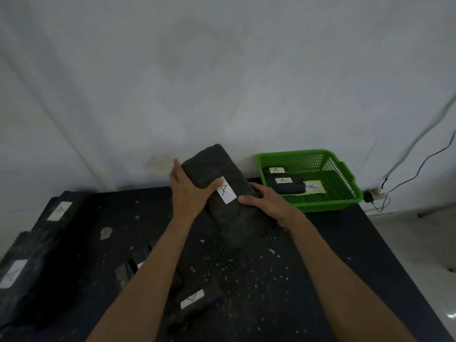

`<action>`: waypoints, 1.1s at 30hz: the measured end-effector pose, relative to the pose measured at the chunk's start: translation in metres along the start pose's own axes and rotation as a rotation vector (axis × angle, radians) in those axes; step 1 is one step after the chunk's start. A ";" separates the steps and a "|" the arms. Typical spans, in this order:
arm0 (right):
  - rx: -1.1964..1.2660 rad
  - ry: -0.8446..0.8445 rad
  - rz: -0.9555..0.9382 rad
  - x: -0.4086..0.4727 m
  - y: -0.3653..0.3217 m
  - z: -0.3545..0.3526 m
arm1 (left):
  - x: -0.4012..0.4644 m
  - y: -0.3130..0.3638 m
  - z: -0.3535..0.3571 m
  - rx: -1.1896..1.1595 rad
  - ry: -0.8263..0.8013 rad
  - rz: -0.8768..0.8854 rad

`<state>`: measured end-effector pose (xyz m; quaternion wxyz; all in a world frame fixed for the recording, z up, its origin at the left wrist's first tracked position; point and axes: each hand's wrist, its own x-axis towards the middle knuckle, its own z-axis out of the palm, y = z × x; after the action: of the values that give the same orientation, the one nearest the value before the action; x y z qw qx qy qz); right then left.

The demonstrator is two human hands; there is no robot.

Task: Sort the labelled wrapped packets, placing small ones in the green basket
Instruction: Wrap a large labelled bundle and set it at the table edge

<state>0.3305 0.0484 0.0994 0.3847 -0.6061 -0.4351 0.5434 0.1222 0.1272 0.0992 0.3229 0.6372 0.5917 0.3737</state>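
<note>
Nearest on the dark, crumb-speckled counter (320,280) lies a small labelled packet (195,302); larger dark wrapped packets (32,262) with white labels sit along its left edge. Mid-counter, both forearms reach forward. The left hand (190,193) and right hand (266,206) clamp opposite sides of a large dark packet (227,193), tilted up off the counter, its white label facing the camera. Far right, the green basket (345,193) holds two small labelled packets (286,183) stacked at its left side, beside a paper sign (314,186)
</note>
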 end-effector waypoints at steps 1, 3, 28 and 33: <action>-0.034 -0.030 -0.001 -0.001 -0.008 -0.007 | 0.003 0.005 -0.006 0.150 0.026 0.075; -0.115 -0.092 0.014 -0.003 -0.022 -0.020 | 0.009 0.016 -0.018 0.421 -0.013 0.214; -0.483 0.673 0.117 -0.031 -0.012 0.033 | -0.020 0.023 -0.022 0.374 -0.191 0.125; -0.575 0.645 0.098 -0.039 -0.004 0.040 | -0.041 0.019 -0.020 0.435 -0.129 0.114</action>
<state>0.2892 0.0124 0.1117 0.2902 -0.8473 -0.3969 0.2009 0.1137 0.0846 0.1216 0.1935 0.7468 0.5993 0.2138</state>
